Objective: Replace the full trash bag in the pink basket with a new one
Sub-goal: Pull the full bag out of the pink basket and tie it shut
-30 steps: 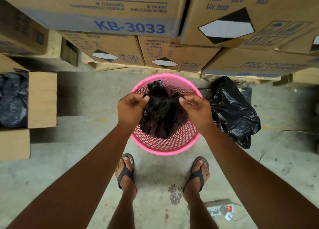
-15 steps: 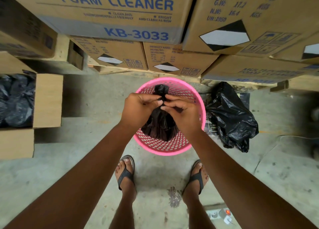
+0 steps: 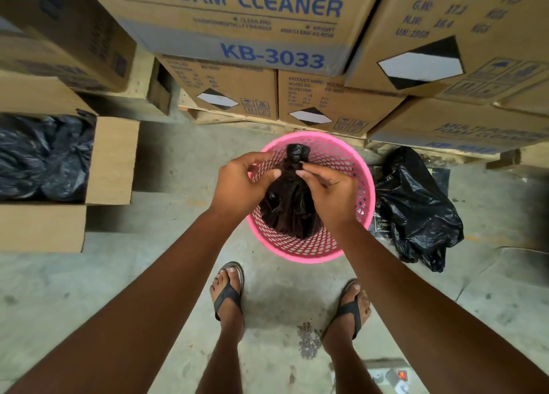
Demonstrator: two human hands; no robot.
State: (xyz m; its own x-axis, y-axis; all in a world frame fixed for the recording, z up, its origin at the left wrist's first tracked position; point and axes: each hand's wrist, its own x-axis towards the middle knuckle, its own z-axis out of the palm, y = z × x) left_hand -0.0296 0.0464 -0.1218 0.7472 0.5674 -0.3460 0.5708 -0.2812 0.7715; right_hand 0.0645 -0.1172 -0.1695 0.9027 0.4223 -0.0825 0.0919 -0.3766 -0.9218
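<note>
A pink perforated basket (image 3: 361,182) stands on the concrete floor in front of my feet. Inside it sits a full black trash bag (image 3: 289,206), its top gathered into a knotted neck that rises near the basket's far rim. My left hand (image 3: 237,185) and my right hand (image 3: 331,193) meet over the basket, and both pinch the bag's neck just under the knot. My hands hide part of the bag's upper body.
Stacked cardboard boxes (image 3: 252,22) of foam cleaner on pallets wall off the far side. A loose black plastic bag (image 3: 416,206) lies right of the basket. An open carton (image 3: 113,158) holding black bags sits at the left. A power strip (image 3: 389,377) lies by my right foot.
My hands came together from the bag's two sides to its gathered neck, and the top now stands up as a knot. The camera tilted slightly, shifting the scene down.
</note>
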